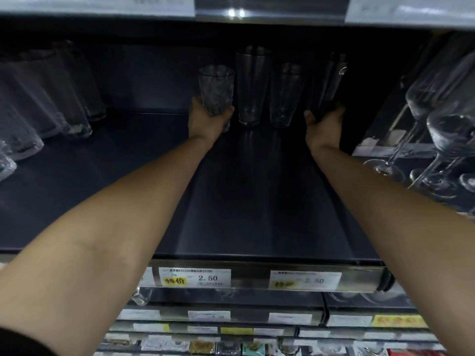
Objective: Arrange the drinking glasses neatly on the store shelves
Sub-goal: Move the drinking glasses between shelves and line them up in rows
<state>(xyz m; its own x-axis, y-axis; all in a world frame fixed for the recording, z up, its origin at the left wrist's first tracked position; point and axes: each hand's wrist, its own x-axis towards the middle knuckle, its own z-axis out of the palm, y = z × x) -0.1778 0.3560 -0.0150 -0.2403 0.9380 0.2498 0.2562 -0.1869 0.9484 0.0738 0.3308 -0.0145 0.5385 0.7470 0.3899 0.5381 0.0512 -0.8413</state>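
1. Head view: both bare forearms stretch forward and up, deep into a dark shelf [244, 206], well apart from each other and nearly straight at the elbow.
2. The left hand [207, 120] is curled round the base of a textured tumbler [216, 88]. The tumbler stands upright at the back of the shelf, with the thumb on its left side.
3. The right hand [324, 125] wraps the foot of a tall dark glass [329, 80] near the shelf's right wall. The light is dim there, so the glass's outline is hard to read.
4. Between the hands stand two tall clear glasses, one taller [253, 86] and one shorter [284, 96]. Both are upright, side by side, just right of the textured tumbler.
5. More tumblers [38, 104] crowd the left end of the shelf, and stemmed wine glasses [437, 129] stand at the right.
6. Two price labels [194, 278] sit on the shelf's front rail, and one reads 2.50.
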